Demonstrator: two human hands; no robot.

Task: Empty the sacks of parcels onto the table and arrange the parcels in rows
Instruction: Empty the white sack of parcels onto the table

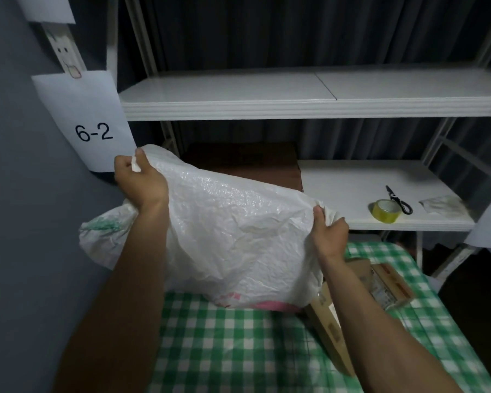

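White woven sack (238, 231) you are lifting over the green-checked counter (224, 344), your left hand (141, 181) gripping one corner, your right hand (328, 232) clutching the other, cardboard parcels (377, 282) lying beneath

I see both my arms reaching out in front of me, bare from the elbows down. My left hand (141, 180) is up high and far out, with its fingers curled tight and its back turned to me. My right hand (328, 231) is lower and closer, thumb on top, fingers curled under in a pinch. My two hands are well apart, and both wrists look straight.
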